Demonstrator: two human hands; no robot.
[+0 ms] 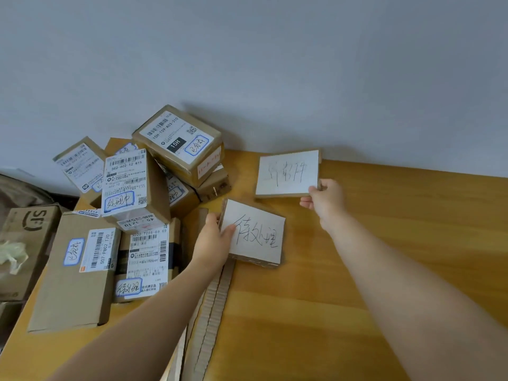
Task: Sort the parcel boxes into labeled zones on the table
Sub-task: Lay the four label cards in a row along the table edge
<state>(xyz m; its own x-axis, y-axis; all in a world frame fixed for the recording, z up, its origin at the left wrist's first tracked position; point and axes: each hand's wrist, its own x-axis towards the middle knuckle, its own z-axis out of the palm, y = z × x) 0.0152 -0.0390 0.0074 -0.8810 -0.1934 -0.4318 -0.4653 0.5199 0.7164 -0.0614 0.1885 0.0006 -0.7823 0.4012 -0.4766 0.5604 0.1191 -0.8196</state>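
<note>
Several brown parcel boxes with white shipping labels lie heaped at the table's left: a top box (180, 144), an upright box (129, 185), a flat box (77, 270) and one beside it (148, 257). My left hand (213, 240) pinches the left edge of a cardboard sign (255, 235) with handwritten characters, lying on the wooden table (357, 243). My right hand (325, 198) grips the lower right corner of a second handwritten sign (287, 173) near the wall.
A grey wall (275, 64) runs along the table's far edge. Corrugated cardboard strips (217, 295) lie in front of the near sign. Left of the table, lower down, sits a brown carton (24, 237) with pale crumpled plastic on it.
</note>
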